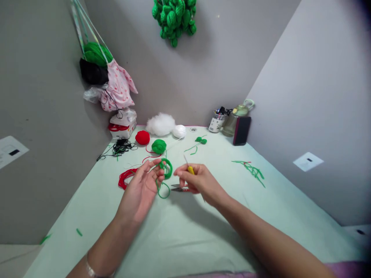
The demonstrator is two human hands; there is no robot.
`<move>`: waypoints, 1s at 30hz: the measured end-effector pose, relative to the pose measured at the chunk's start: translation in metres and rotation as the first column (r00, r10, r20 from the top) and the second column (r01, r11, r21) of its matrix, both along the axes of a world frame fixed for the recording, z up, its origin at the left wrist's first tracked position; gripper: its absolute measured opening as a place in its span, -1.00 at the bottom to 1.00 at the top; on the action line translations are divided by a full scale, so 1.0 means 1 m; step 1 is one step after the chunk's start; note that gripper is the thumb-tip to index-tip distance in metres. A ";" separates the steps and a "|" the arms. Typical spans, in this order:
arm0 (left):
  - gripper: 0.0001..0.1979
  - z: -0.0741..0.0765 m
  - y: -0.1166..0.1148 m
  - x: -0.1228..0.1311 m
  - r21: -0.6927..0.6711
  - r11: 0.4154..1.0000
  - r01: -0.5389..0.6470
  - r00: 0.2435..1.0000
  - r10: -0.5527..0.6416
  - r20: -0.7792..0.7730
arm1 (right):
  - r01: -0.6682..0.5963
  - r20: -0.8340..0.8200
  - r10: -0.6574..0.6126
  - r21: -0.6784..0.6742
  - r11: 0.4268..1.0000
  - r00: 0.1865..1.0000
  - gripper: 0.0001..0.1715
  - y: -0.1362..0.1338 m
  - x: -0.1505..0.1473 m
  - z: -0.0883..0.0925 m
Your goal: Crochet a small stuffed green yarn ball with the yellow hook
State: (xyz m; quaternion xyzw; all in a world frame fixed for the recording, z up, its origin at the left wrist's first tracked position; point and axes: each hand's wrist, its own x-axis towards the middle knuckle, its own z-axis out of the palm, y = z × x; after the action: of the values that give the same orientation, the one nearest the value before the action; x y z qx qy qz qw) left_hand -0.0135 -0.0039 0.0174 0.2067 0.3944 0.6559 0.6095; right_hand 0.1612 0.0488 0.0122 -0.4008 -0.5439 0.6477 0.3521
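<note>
My left hand holds a loop of green yarn at its fingertips, palm turned up. A thinner green strand hangs in a curl under those fingers. My right hand is closed on a crochet hook with a yellow grip, its thin tip pointing up and left, apart from the yarn. Small scissors lie on the table just below my right hand, their handles partly hidden by it. Behind my left hand sits a ball of green yarn.
Red yarn ball, white stuffing, white ball and black yarn lie at the back. Red yarn coil is left. Phone, bottle and pen cup stand back right; green scraps lie right.
</note>
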 end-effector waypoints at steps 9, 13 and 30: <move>-0.80 0.013 -0.013 0.034 0.138 0.990 -0.018 0.999 0.013 0.035 | -0.124 0.007 0.124 -0.029 0.992 0.992 -0.80 -0.028 -0.002 0.002; -0.85 0.020 -0.005 0.038 0.191 0.981 -0.023 1.000 0.019 0.024 | -0.173 -0.090 0.157 -0.206 0.963 0.983 -0.81 -0.022 0.009 0.007; -0.82 0.013 0.024 0.043 0.287 0.955 -0.073 0.992 0.099 -0.076 | -0.201 -0.191 0.162 -0.209 0.957 0.968 -0.53 -0.016 0.021 -0.003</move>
State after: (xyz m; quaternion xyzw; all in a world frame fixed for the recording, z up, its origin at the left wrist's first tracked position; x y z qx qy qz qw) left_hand 0.0290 0.0205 0.0309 0.3037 0.3317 0.7216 0.5263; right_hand 0.1825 0.0324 0.0088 -0.3292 -0.4689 0.7672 0.2885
